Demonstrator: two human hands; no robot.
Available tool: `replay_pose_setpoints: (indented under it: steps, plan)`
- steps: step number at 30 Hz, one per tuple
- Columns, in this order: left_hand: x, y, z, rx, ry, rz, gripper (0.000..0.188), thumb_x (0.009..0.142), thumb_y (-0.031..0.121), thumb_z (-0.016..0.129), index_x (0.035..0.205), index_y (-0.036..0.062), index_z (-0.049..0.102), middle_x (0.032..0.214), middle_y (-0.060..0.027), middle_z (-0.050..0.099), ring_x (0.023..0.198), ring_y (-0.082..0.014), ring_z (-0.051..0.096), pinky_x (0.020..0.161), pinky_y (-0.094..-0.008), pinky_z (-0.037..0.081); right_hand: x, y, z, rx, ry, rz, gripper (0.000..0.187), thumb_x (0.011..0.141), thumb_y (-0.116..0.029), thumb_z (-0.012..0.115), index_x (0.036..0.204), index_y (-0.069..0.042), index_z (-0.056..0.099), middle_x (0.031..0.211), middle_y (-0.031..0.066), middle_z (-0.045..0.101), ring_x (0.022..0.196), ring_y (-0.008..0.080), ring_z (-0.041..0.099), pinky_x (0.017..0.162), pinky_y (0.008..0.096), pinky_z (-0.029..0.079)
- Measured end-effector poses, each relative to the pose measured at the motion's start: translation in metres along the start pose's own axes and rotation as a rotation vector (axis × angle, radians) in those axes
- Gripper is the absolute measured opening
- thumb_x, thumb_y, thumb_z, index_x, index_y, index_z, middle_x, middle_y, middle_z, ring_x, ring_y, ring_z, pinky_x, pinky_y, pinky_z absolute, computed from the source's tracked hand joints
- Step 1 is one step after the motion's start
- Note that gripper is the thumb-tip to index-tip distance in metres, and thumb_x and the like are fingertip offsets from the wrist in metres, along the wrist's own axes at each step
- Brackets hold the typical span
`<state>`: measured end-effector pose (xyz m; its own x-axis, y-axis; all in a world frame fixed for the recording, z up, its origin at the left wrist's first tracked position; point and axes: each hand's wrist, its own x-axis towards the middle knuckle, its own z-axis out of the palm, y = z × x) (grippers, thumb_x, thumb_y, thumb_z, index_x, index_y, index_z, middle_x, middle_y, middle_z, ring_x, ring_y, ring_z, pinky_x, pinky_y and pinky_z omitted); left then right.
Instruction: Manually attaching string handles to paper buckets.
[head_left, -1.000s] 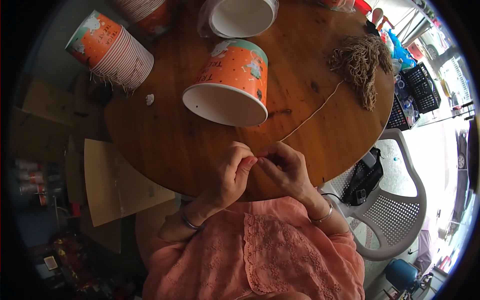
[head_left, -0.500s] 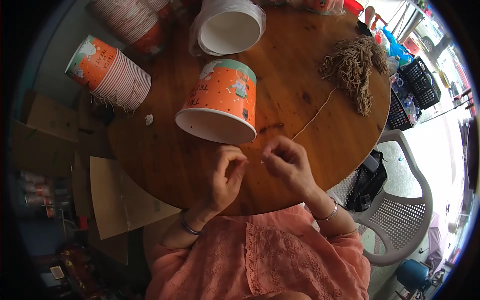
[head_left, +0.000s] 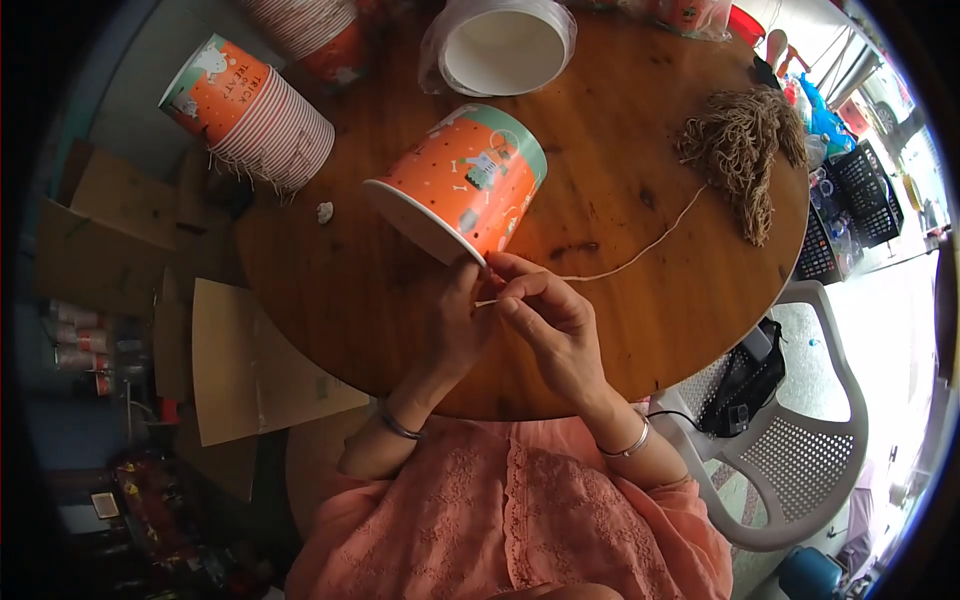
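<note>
An orange paper bucket [head_left: 465, 175] with a green base band lies tilted on the table, its white-rimmed mouth toward me. My left hand [head_left: 458, 320] is closed at the near end of that rim; its fingers are blurred and partly hidden. Right beside it, my right hand [head_left: 550, 325] pinches a thin tan twine [head_left: 640, 257], and a short end pokes out between thumb and fingers toward the left hand. The twine runs back across the wood to a tangled bundle of twine [head_left: 745, 150] at the right.
A nested stack of matching paper buckets [head_left: 265, 130] lies at the left, with twine strands hanging from it. White buckets in clear plastic [head_left: 505, 50] stand at the far side. A small white scrap [head_left: 325, 212] rests on the round table [head_left: 330, 310]. A plastic chair [head_left: 800, 450] stands at right.
The bucket has turned, its mouth now facing more to the left. Both hands have come together at its rim. The twine has shifted with my right hand; the view has moved slightly.
</note>
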<state>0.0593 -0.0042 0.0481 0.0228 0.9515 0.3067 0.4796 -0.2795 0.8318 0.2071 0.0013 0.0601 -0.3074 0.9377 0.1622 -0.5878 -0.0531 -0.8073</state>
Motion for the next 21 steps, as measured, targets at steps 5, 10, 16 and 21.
replay_pose_setpoints:
  steps: [5, 10, 16, 21]
  plan:
    - [-0.004, -0.013, -0.005, 0.090, 0.123, 0.098, 0.023, 0.086, 0.008, 0.067, 0.107, 0.0013, 0.060, 0.090, -0.0130, 0.066, 0.084, -0.0242, 0.067, 0.069, -0.0328, 0.054, 0.003, 0.007, 0.016, -0.055, 0.135, -0.110, 0.005, 0.093, 0.000, 0.059, 0.098, 0.001, 0.061, 0.128, 0.0111, 0.055, 0.104, 0.0126, 0.057, 0.092, 0.0271, 0.046]
    - [-0.005, -0.001, -0.002, 0.041, 0.162, 0.127, 0.011, 0.088, 0.002, 0.064, 0.098, 0.0004, 0.061, 0.090, -0.0141, 0.065, 0.084, -0.0259, 0.068, 0.069, -0.0329, 0.054, 0.018, 0.010, 0.009, -0.480, 0.254, -0.390, 0.014, 0.082, 0.003, 0.069, 0.094, -0.001, 0.062, 0.112, 0.0127, 0.061, 0.103, 0.0235, 0.061, 0.087, 0.0320, 0.048]
    - [-0.008, 0.009, -0.005, 0.135, 0.122, 0.145, 0.008, 0.086, 0.002, 0.065, 0.091, 0.0012, 0.059, 0.082, -0.0130, 0.061, 0.076, -0.0261, 0.066, 0.066, -0.0341, 0.053, 0.020, 0.000, 0.019, -0.821, 0.269, -0.551, 0.018, 0.077, 0.004, 0.072, 0.091, -0.003, 0.063, 0.110, 0.0132, 0.062, 0.098, 0.0283, 0.062, 0.082, 0.0351, 0.051]
    - [-0.009, 0.004, -0.002, 0.079, 0.133, 0.146, 0.008, 0.086, 0.002, 0.065, 0.091, 0.0013, 0.059, 0.083, -0.0131, 0.061, 0.076, -0.0272, 0.065, 0.066, -0.0352, 0.052, 0.020, 0.001, 0.018, -0.920, 0.247, -0.574, 0.020, 0.075, 0.005, 0.072, 0.091, -0.004, 0.063, 0.109, 0.0138, 0.062, 0.097, 0.0293, 0.062, 0.080, 0.0362, 0.051]
